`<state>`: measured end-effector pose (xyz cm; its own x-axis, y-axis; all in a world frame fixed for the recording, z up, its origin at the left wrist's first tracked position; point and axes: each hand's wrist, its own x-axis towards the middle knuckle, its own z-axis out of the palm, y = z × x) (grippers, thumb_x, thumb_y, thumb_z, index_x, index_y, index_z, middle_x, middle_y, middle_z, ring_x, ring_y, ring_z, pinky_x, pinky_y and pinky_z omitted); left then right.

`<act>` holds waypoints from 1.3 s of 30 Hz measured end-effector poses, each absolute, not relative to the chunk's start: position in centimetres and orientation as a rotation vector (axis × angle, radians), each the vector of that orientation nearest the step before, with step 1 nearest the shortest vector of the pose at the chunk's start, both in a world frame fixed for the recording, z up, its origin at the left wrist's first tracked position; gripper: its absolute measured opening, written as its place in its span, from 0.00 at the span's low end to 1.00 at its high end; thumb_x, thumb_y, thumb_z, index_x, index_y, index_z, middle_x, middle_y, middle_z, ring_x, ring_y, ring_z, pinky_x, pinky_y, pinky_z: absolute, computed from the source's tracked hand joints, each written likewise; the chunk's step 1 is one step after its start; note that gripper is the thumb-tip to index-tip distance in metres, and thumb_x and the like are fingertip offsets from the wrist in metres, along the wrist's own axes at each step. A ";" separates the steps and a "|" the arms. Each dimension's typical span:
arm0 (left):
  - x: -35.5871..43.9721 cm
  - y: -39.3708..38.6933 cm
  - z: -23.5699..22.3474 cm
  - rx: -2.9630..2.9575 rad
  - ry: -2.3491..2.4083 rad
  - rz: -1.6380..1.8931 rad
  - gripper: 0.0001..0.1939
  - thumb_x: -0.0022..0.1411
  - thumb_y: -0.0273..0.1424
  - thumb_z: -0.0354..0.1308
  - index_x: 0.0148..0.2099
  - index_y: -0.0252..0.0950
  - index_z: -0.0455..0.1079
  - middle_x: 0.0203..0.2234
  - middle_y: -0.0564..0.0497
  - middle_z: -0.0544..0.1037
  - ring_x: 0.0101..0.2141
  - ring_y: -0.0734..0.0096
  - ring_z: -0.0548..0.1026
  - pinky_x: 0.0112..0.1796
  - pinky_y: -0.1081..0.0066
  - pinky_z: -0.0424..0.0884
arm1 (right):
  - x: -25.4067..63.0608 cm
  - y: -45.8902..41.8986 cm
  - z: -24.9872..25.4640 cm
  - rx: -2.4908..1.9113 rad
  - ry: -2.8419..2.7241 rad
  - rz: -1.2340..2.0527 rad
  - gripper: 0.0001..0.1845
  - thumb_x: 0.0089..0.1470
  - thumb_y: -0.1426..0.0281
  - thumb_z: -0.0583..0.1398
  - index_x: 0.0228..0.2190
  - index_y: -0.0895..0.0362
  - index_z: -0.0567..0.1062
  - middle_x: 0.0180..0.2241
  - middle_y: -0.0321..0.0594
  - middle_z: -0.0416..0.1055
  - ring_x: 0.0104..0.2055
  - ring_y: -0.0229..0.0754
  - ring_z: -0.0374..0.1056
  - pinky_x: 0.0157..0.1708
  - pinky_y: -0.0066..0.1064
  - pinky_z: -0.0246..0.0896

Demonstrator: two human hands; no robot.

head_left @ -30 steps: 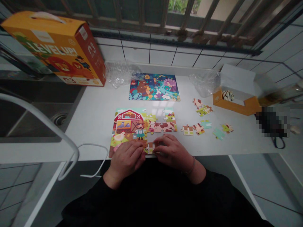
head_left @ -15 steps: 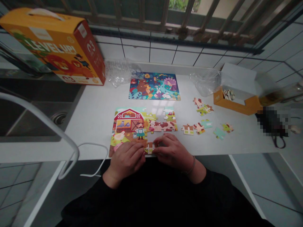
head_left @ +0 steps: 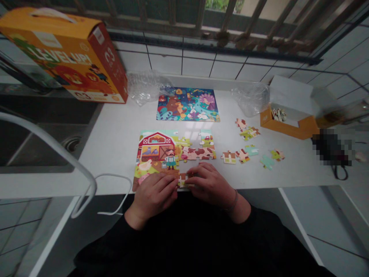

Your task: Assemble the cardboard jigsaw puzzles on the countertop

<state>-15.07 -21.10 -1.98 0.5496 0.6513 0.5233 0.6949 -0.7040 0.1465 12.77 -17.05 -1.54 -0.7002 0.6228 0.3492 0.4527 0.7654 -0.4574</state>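
Note:
A partly built farm puzzle (head_left: 161, 154) with a red barn lies on the white counter (head_left: 115, 142) near its front edge. My left hand (head_left: 154, 194) rests curled on the puzzle's lower edge. My right hand (head_left: 209, 184) pinches a small puzzle piece (head_left: 183, 179) pressed against the puzzle's bottom row, between both hands. Several loose pieces (head_left: 248, 150) lie to the right.
A finished colourful puzzle (head_left: 188, 104) lies further back. An orange puzzle box (head_left: 66, 57) stands at the back left, an open orange tray box (head_left: 288, 125) at the right, with two crumpled plastic bags (head_left: 250, 98). A sink (head_left: 43, 146) and a white tube are at the left.
My right hand's fingers have slid slightly left over the small piece, closing the gap to my left hand. The view has shifted down a little.

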 end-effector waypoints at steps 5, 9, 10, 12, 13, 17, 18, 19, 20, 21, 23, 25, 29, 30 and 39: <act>-15.1 -21.1 -1.9 -2.688 -1.186 -0.861 0.11 0.72 0.31 0.64 0.55 0.39 0.79 0.45 0.47 0.87 0.42 0.57 0.83 0.41 0.58 0.75 | 12.9 -17.1 -1.8 -0.793 -2.443 0.483 0.14 0.65 0.69 0.68 0.51 0.49 0.78 0.54 0.44 0.79 0.53 0.51 0.72 0.57 0.50 0.68; -15.0 -21.1 -1.8 -2.689 -1.187 -0.879 0.11 0.72 0.31 0.64 0.54 0.39 0.79 0.45 0.47 0.87 0.41 0.57 0.83 0.41 0.58 0.75 | 12.8 -17.1 -1.7 -0.798 -2.429 0.502 0.15 0.64 0.69 0.68 0.52 0.49 0.77 0.54 0.44 0.80 0.53 0.51 0.73 0.57 0.50 0.69; -15.0 -21.1 -1.8 -2.691 -1.188 -0.883 0.11 0.72 0.30 0.65 0.55 0.38 0.79 0.45 0.47 0.87 0.41 0.57 0.83 0.41 0.57 0.75 | 12.8 -17.1 -1.7 -0.799 -2.426 0.504 0.16 0.65 0.69 0.68 0.53 0.49 0.77 0.53 0.44 0.80 0.53 0.51 0.73 0.58 0.50 0.69; -14.9 -21.1 -1.8 -2.694 -1.190 -0.894 0.11 0.71 0.30 0.66 0.54 0.38 0.79 0.45 0.47 0.87 0.42 0.56 0.83 0.42 0.57 0.75 | 12.8 -17.1 -1.6 -0.791 -2.421 0.502 0.15 0.65 0.68 0.68 0.53 0.49 0.77 0.52 0.44 0.80 0.53 0.52 0.74 0.57 0.50 0.70; -14.9 -21.1 -1.8 -2.698 -1.192 -0.899 0.11 0.70 0.29 0.66 0.54 0.38 0.79 0.45 0.47 0.87 0.42 0.56 0.83 0.42 0.57 0.76 | 12.8 -17.0 -1.6 -0.786 -2.419 0.498 0.15 0.65 0.68 0.68 0.53 0.50 0.77 0.52 0.44 0.80 0.52 0.52 0.74 0.57 0.50 0.70; -14.8 -21.0 -1.7 -2.699 -1.198 -0.921 0.09 0.70 0.28 0.66 0.52 0.38 0.79 0.45 0.47 0.88 0.43 0.57 0.83 0.42 0.58 0.76 | 14.0 -16.7 -1.6 -0.821 -2.405 0.458 0.16 0.64 0.71 0.67 0.53 0.50 0.76 0.51 0.45 0.80 0.52 0.51 0.75 0.56 0.49 0.72; -14.8 -21.0 -1.6 -2.696 -1.198 -0.924 0.09 0.70 0.28 0.66 0.52 0.38 0.79 0.45 0.47 0.88 0.43 0.57 0.83 0.43 0.59 0.76 | 14.6 -16.6 -1.6 -0.847 -2.400 0.448 0.17 0.64 0.72 0.67 0.53 0.50 0.76 0.51 0.45 0.79 0.52 0.51 0.75 0.56 0.49 0.73; -14.8 -20.9 -1.6 -2.692 -1.197 -0.927 0.08 0.71 0.28 0.66 0.51 0.38 0.79 0.45 0.47 0.88 0.42 0.57 0.83 0.43 0.59 0.76 | 15.2 -16.5 -1.5 -0.878 -2.394 0.440 0.17 0.63 0.73 0.66 0.52 0.50 0.76 0.52 0.45 0.79 0.53 0.52 0.75 0.56 0.49 0.73; -14.8 -20.9 -1.5 -2.687 -1.196 -0.929 0.08 0.71 0.28 0.66 0.51 0.38 0.79 0.44 0.48 0.88 0.42 0.58 0.83 0.43 0.59 0.76 | 15.9 -16.4 -1.4 -0.908 -2.391 0.439 0.17 0.63 0.73 0.66 0.52 0.50 0.76 0.52 0.45 0.79 0.54 0.52 0.75 0.56 0.49 0.73; -14.8 -20.9 -1.5 -2.685 -1.195 -0.929 0.08 0.71 0.28 0.66 0.51 0.38 0.79 0.44 0.48 0.88 0.42 0.58 0.83 0.43 0.59 0.76 | 16.7 -16.4 -1.3 -0.936 -2.393 0.445 0.16 0.63 0.74 0.66 0.51 0.49 0.76 0.53 0.45 0.79 0.55 0.52 0.75 0.55 0.50 0.73; -14.8 -20.8 -1.6 -2.683 -1.190 -0.928 0.08 0.71 0.28 0.65 0.52 0.38 0.78 0.45 0.48 0.88 0.41 0.57 0.83 0.42 0.59 0.76 | 18.2 -16.3 -1.0 -0.978 -2.404 0.467 0.15 0.64 0.73 0.66 0.51 0.49 0.76 0.54 0.45 0.79 0.56 0.52 0.75 0.55 0.50 0.73; -14.8 -20.8 -1.7 -2.678 -1.179 -0.932 0.08 0.71 0.28 0.66 0.52 0.38 0.78 0.45 0.48 0.88 0.41 0.57 0.83 0.42 0.58 0.77 | 19.7 -16.1 -0.5 -1.036 -2.414 0.461 0.14 0.66 0.72 0.65 0.51 0.48 0.76 0.56 0.45 0.79 0.58 0.53 0.75 0.57 0.51 0.72; -14.8 -20.7 -1.9 -2.664 -1.168 -0.945 0.09 0.69 0.27 0.67 0.51 0.38 0.78 0.44 0.48 0.88 0.41 0.56 0.83 0.42 0.58 0.77 | 22.8 -15.3 0.3 -1.269 -2.367 0.267 0.14 0.70 0.68 0.64 0.55 0.49 0.77 0.61 0.49 0.77 0.63 0.57 0.73 0.64 0.60 0.67; -14.8 -20.7 -1.9 -2.667 -1.167 -0.945 0.09 0.69 0.27 0.67 0.51 0.37 0.78 0.44 0.48 0.88 0.41 0.56 0.83 0.42 0.58 0.77 | 23.4 -15.0 0.3 -1.334 -2.353 0.228 0.16 0.70 0.67 0.64 0.57 0.49 0.76 0.62 0.50 0.76 0.63 0.59 0.72 0.65 0.61 0.66; -14.9 -20.9 -1.8 -2.666 -1.149 -0.956 0.05 0.70 0.27 0.66 0.47 0.38 0.77 0.43 0.49 0.88 0.40 0.58 0.82 0.44 0.58 0.77 | 25.9 -13.6 0.2 -1.491 -2.322 0.311 0.16 0.69 0.61 0.64 0.55 0.53 0.78 0.51 0.50 0.81 0.54 0.60 0.76 0.56 0.58 0.72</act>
<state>-14.90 -20.91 -1.79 0.5225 0.6279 0.5768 0.6814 -0.7142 0.1602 25.91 -13.64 0.17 -0.3763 0.9085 0.1820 0.8287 0.4178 -0.3725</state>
